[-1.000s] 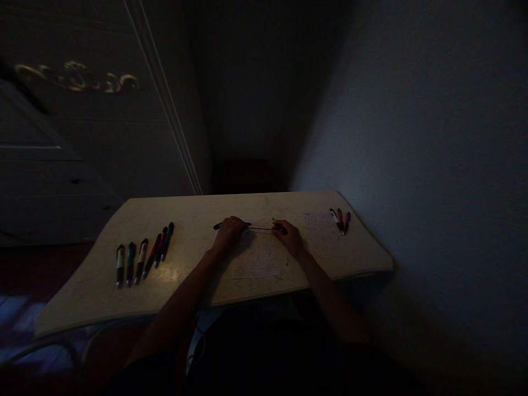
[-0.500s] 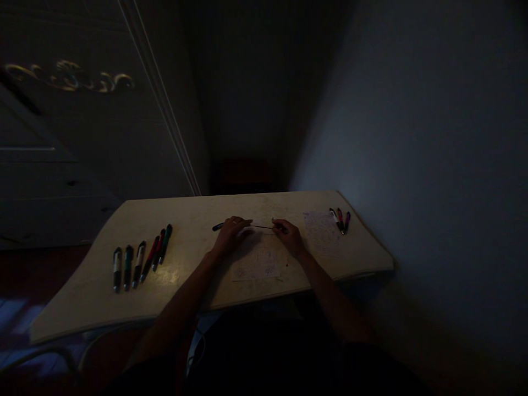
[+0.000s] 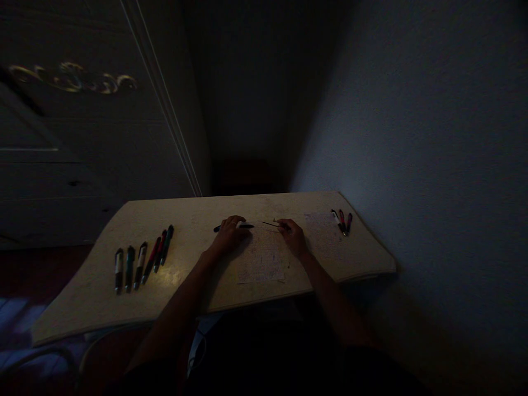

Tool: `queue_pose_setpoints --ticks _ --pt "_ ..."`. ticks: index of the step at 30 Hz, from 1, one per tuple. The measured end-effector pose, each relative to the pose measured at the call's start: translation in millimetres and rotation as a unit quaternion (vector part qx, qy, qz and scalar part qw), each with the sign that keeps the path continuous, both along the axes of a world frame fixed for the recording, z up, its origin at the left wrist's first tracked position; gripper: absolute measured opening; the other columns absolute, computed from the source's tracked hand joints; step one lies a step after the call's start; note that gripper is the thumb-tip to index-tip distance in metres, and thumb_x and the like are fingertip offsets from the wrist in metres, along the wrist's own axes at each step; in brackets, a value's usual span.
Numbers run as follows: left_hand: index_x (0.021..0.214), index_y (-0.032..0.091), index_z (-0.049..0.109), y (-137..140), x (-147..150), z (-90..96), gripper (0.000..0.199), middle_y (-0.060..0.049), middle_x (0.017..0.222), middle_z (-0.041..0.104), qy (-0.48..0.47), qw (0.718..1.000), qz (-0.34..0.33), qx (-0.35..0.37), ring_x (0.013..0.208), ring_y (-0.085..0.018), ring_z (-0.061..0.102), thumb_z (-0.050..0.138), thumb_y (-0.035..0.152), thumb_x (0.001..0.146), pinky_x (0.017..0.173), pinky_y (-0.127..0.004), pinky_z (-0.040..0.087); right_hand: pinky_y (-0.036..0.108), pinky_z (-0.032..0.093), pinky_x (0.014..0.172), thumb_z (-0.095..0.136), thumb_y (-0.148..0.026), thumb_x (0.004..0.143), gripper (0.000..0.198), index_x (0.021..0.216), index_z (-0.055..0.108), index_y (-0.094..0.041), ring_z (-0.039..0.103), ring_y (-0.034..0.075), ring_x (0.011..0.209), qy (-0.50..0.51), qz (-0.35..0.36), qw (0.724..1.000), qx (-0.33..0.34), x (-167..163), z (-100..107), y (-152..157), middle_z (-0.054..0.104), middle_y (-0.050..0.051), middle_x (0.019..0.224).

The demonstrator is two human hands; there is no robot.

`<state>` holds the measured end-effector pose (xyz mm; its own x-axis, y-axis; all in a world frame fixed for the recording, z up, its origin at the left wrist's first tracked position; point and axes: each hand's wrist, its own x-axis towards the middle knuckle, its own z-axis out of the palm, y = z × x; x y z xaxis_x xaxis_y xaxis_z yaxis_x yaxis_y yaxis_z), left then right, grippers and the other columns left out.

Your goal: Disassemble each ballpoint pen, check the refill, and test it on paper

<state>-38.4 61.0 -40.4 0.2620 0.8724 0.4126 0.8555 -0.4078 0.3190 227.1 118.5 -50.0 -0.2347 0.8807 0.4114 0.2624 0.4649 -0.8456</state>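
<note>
Near the middle of the frame, we have both hands low over the bench (image 3: 190,212), on either side of a narrow gap. Our left hand (image 3: 231,234) is curled around a pen (image 3: 246,226), thumb below and fingers above; a black-and-white stretch pokes out to the right, and a dark end shows at the left, though we cannot tell whether the two are one piece. Our right hand (image 3: 294,237) pinches a thin dark rod (image 3: 269,223) at its right end, the tip pointing left toward the pen but apart from it. Just below them lies a sheet of paper (image 3: 260,264) with faint marks; a second sheet (image 3: 319,236) lies right of centre. At the lower left we see a row of six pens (image 3: 141,267), some white and dark, some red, some green. Three more pens (image 3: 342,222) sit close together near the bench's right edge, beside the bluish wall (image 3: 421,143).
</note>
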Motion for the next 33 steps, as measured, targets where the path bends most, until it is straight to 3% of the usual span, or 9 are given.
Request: queue_pose_setpoints --ticks 5,10,15,19,25,33 --pt "0.088 0.022 0.075 2 1 -2.0 0.014 -0.011 0.119 0.063 -0.02 1.0 0.003 0.018 0.114 -0.03 0.054 0.062 0.027 0.087 0.096 -0.048 0.045 0.033 0.053 0.08 0.062 -0.028 0.082 0.022 0.101 0.071 -0.021 0.066 0.021 0.087 -0.003 -0.003 1.0 -0.006 0 1 0 0.072 0.007 0.099" --pt "0.09 0.021 0.069 2 2 3.9 0.011 -0.008 0.098 0.07 -0.155 0.986 0.026 0.062 0.097 -0.023 0.062 0.059 0.025 0.089 0.089 -0.042 0.05 0.033 0.053 0.08 0.062 -0.029 0.083 0.022 0.102 0.071 -0.021 0.066 0.02 0.087 -0.006 0.001 1.0 -0.01 0 2 -3 0.072 0.007 0.098" --pt "0.09 0.021 0.068 -2 9 10.0 0.018 -0.004 0.087 0.072 -0.28 0.959 0.033 -0.001 0.077 -0.018 0.066 0.063 0.038 0.087 0.072 -0.032 0.055 0.032 0.053 0.08 0.062 -0.032 0.085 0.022 0.102 0.07 -0.02 0.066 0.02 0.088 -0.009 0.027 1.0 -0.007 -1 6 -7 0.071 0.007 0.098" --pt "0.104 0.021 0.071 -4 15 10.2 0.027 -0.007 0.094 0.074 -0.306 0.952 0.012 -0.023 0.083 -0.02 0.069 0.063 0.04 0.087 0.077 -0.035 0.056 0.032 0.053 0.078 0.063 -0.033 0.085 0.021 0.1 0.07 -0.021 0.066 0.02 0.087 -0.013 0.046 0.999 0.0 -1 9 -9 0.07 0.007 0.097" --pt "0.095 0.021 0.074 -6 17 11.5 0.026 -0.01 0.097 0.075 -0.307 0.95 -0.021 -0.052 0.091 -0.023 0.07 0.057 0.039 0.09 0.084 -0.04 0.055 0.034 0.053 0.081 0.064 -0.035 0.086 0.02 0.098 0.071 -0.021 0.066 0.02 0.089 -0.015 0.048 0.999 0.009 -2 9 -9 0.071 0.008 0.098" --pt "0.089 0.019 0.073 -3 10 18.1 0.026 -0.006 0.091 0.076 -0.365 0.926 0.084 -0.042 0.084 -0.021 0.071 0.067 0.044 0.084 0.08 -0.034 0.056 0.033 0.053 0.078 0.065 -0.033 0.085 0.019 0.098 0.071 -0.02 0.066 0.02 0.087 -0.01 0.05 0.999 0.013 -1 8 -9 0.07 0.007 0.097"
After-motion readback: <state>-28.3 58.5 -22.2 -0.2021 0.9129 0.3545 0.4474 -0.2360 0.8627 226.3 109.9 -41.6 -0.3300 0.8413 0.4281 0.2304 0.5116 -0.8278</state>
